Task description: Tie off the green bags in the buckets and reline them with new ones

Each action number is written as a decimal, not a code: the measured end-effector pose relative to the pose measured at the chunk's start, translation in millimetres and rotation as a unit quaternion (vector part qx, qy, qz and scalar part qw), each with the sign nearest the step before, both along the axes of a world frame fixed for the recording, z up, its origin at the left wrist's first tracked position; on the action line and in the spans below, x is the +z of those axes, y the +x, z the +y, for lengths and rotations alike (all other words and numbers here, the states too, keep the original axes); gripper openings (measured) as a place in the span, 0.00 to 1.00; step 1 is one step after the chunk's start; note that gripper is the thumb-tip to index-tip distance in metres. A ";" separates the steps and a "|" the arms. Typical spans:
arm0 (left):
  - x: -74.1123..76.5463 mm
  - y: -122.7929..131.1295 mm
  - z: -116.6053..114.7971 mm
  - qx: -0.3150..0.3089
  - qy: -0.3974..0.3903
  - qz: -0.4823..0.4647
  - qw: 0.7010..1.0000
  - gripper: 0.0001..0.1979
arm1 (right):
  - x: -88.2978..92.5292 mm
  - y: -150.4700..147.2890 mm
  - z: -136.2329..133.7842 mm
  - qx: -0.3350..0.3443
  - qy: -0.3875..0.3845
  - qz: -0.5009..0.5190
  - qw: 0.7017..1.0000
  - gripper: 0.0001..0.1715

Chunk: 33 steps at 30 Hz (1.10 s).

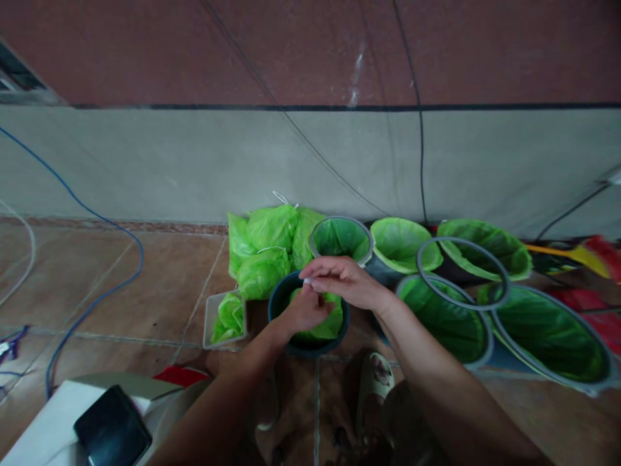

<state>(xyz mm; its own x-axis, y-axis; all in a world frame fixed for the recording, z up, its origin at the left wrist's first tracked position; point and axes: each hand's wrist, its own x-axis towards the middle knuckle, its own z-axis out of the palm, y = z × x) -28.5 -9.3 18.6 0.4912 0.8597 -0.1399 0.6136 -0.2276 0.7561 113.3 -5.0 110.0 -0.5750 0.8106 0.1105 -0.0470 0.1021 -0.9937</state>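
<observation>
While held together above a dark blue bin (273, 310), left hand (301, 312) and right hand (347, 283) near enough to overlap from the head view. Right hand: fingers extended side by side, thumb tucked beneath. Left hand: fingers partly curled, palm side turned down and mostly hidden. Small white piece (307, 281): at the meeting point of the fingertips; firm grip, and by which hand, impossible to tell. Green bag (332, 327): loose inside the dark blue bin, directly below both hands.

Just left of the bin: shallow translucent container (208, 323), with crumpled green plastic (229, 317) inside. Behind: heap of filled green bags (264, 272), with white ties at the top, close against a grey-and-maroon wall (204, 162).

To the right: five further bins (489, 340), all lined in green, in two rough rows. Loose grey ring (504, 278): resting across several of them. Farther right: yellow-and-red implement (594, 259).

On the tiled floor (136, 310), far left: blue cable (140, 255) and pale hose (32, 243). Lower left: black object (114, 427) atop a white box (53, 421).
</observation>
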 end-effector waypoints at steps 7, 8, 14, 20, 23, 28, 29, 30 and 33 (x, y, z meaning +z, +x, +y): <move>7.4 -4.8 6.5 -0.004 -0.073 -0.049 0.996 0.23 | -41.4 23.9 13.8 -0.187 0.076 -0.259 0.945 0.20; 6.1 -7.1 8.3 -0.003 -0.083 -0.068 0.994 0.23 | -45.6 26.4 13.2 -0.159 0.077 -0.294 0.939 0.17; -1.1 -14.6 11.7 0.073 -0.164 -0.192 0.965 0.25 | -48.2 33.6 5.4 -0.065 0.056 -0.361 0.929 0.15; 4.4 -20.2 16.7 0.094 -0.130 -0.167 0.973 0.09 | -55.1 41.4 6.5 0.026 0.019 -0.371 0.928 0.15; 13.8 -24.7 15.6 0.000 0.007 -0.101 0.995 0.09 | -58.4 36.1 9.8 -0.034 0.060 -0.385 0.920 0.13; 29.5 -29.0 10.0 -0.090 0.092 -0.076 0.989 0.07 | -69.2 18.0 17.5 -0.102 0.098 -0.281 0.949 0.21; 31.2 -30.1 9.8 -0.092 0.091 -0.065 0.989 0.07 | -73.4 15.4 18.8 -0.075 0.084 -0.262 0.958 0.22; 32.4 -31.5 9.9 -0.092 0.088 -0.053 0.991 0.07 | -77.8 13.6 19.8 -0.049 0.067 -0.250 0.965 0.21; 32.4 -35.5 10.6 -0.070 0.097 -0.008 0.993 0.11 | -86.9 11.3 21.3 -0.009 0.041 -0.242 0.969 0.17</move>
